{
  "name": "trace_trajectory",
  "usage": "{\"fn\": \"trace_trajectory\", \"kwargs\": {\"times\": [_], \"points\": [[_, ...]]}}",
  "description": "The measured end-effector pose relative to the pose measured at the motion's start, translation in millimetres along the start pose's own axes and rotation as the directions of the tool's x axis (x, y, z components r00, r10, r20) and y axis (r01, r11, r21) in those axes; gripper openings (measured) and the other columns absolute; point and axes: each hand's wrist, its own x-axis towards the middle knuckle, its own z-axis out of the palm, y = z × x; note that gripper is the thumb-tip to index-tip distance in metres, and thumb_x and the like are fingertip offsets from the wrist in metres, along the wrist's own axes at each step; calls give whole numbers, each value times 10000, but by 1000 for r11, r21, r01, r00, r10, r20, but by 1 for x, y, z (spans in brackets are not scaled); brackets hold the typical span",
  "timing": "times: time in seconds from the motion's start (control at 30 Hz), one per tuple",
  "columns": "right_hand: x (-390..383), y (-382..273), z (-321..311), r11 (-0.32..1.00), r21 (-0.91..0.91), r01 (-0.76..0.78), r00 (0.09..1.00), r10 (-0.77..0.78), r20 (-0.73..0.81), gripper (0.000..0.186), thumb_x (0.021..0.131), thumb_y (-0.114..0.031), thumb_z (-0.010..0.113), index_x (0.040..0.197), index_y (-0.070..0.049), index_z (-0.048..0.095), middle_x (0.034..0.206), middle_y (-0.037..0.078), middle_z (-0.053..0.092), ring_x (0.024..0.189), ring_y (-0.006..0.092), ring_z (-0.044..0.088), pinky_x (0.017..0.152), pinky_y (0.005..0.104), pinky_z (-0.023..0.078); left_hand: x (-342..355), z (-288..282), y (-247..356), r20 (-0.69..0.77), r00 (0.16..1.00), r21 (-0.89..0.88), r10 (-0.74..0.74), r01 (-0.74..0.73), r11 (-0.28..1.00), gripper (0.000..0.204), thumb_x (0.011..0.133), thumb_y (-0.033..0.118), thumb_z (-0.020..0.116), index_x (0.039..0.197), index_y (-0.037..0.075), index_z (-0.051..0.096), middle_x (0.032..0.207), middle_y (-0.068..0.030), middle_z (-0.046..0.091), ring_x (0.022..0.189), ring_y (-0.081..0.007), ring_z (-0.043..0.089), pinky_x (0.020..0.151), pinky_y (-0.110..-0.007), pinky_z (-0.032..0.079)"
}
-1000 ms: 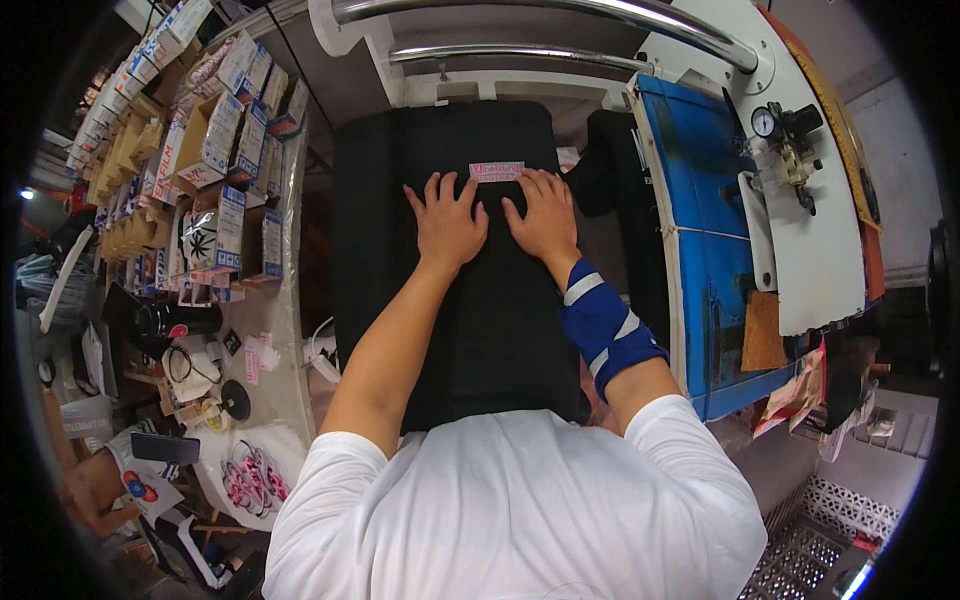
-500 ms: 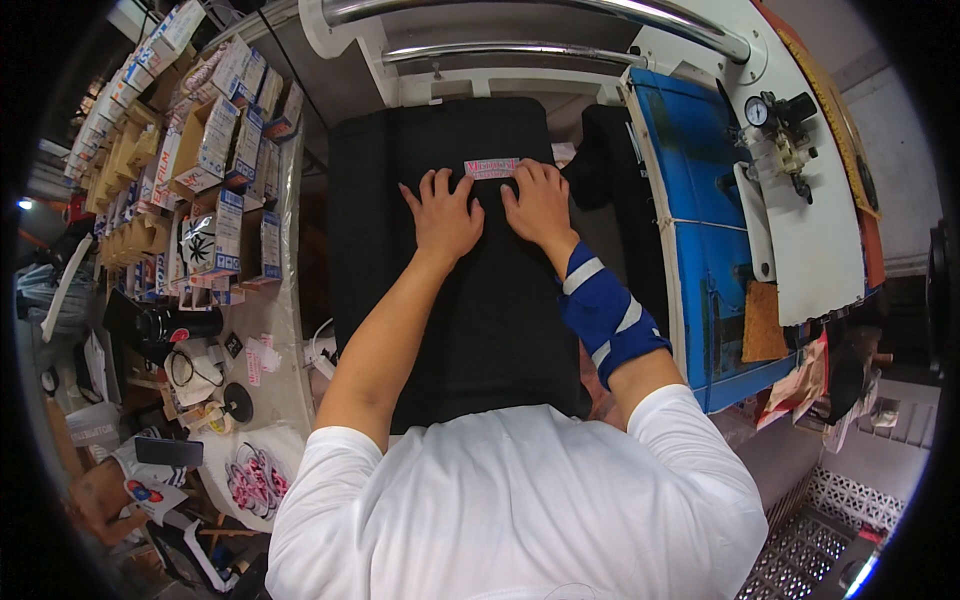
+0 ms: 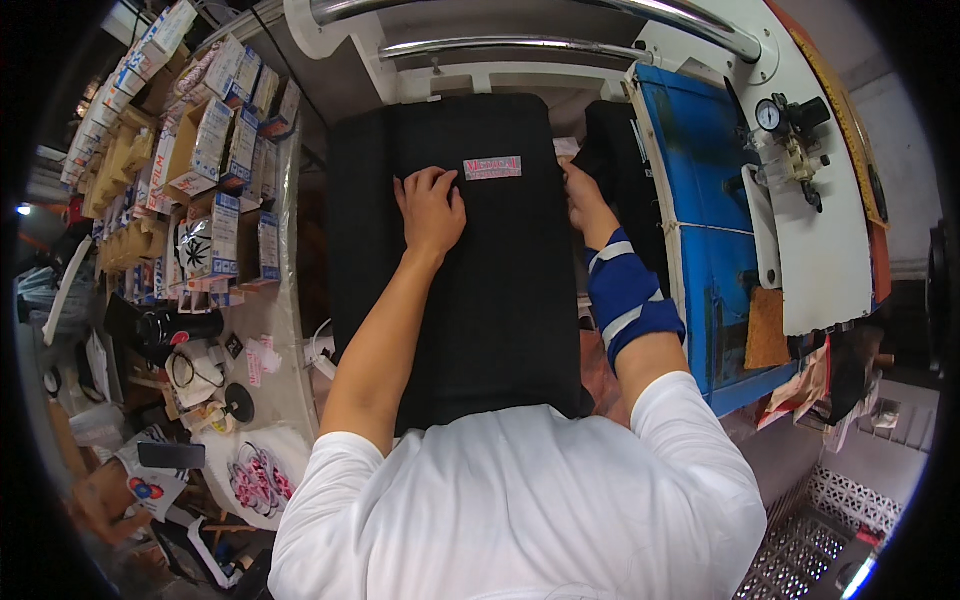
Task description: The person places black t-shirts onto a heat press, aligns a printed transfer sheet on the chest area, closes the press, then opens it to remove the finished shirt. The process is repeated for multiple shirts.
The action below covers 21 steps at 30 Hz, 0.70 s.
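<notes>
A black cloth (image 3: 490, 290) lies flat over a long platen in front of me. Near its far end sits a small silver label with pink-red print (image 3: 492, 168). My left hand (image 3: 432, 215) rests on the cloth just left of the label, palm down, its fingers bent a little and apart, holding nothing. Past the cloth's right edge is my right hand (image 3: 590, 203), turned on its side with its fingers drawn together. Its fingertips are beside a small whitish piece (image 3: 567, 148); what they grip, if anything, is hidden. A blue wrap with pale stripes (image 3: 637, 300) covers my right forearm.
More black cloth (image 3: 612, 140) hangs at right, beside a blue machine panel (image 3: 710, 290) with a pressure gauge (image 3: 768, 115). Chrome bars (image 3: 510, 46) cross the far end. At left, a table (image 3: 275, 350) bears stacked cardboard boxes (image 3: 200, 150) and a pink-white tangle (image 3: 260, 480).
My right hand has left the label and moved right, off the cloth's edge, its fingers drawing together. My left hand has shifted slightly left, away from the label, which stays in place.
</notes>
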Motion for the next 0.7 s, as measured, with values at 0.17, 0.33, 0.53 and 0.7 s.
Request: {"fn": "trace_trajectory", "kwargs": {"times": [0.17, 0.33, 0.53, 0.7], "points": [[26, 2, -31, 984, 180, -3, 998, -9, 66, 324, 1002, -235, 678, 1245, -20, 684, 1244, 148, 723, 1161, 321, 672, 1077, 457, 504, 3, -1, 11, 15, 997, 87, 75, -76, 993, 339, 941, 157, 661, 1267, 109, 740, 1255, -71, 604, 1291, -310, 509, 1239, -668, 252], [9, -14, -35, 951, 275, 140, 990, -136, -36, 344, 933, -148, 742, 1223, 26, 680, 1220, 172, 720, 1145, 336, 671, 1080, 462, 500, 0, -2, 7, 2, 997, 122, 71, -70, 990, 332, 942, 162, 655, 1257, 117, 747, 1258, -72, 604, 1276, -315, 522, 1228, -674, 273], [-3, -19, -43, 954, 45, 298, 943, -286, -170, 299, 916, -138, 756, 1187, -16, 721, 1170, 127, 738, 1093, 284, 689, 980, 419, 533, 1, 0, 8, -15, 996, 120, 83, -80, 989, 327, 944, 186, 648, 1248, 126, 751, 1260, -74, 608, 1272, -317, 530, 1223, -675, 284], [-67, 13, -33, 494, -673, 551, 630, -775, -52, 223, 919, -145, 746, 1106, -28, 766, 1069, 127, 763, 1005, 259, 721, 893, 371, 550, 1, 4, 6, -30, 996, 124, 84, -79, 989, 318, 942, 186, 646, 1235, 129, 754, 1247, -76, 615, 1273, -316, 532, 1226, -670, 283]]}}
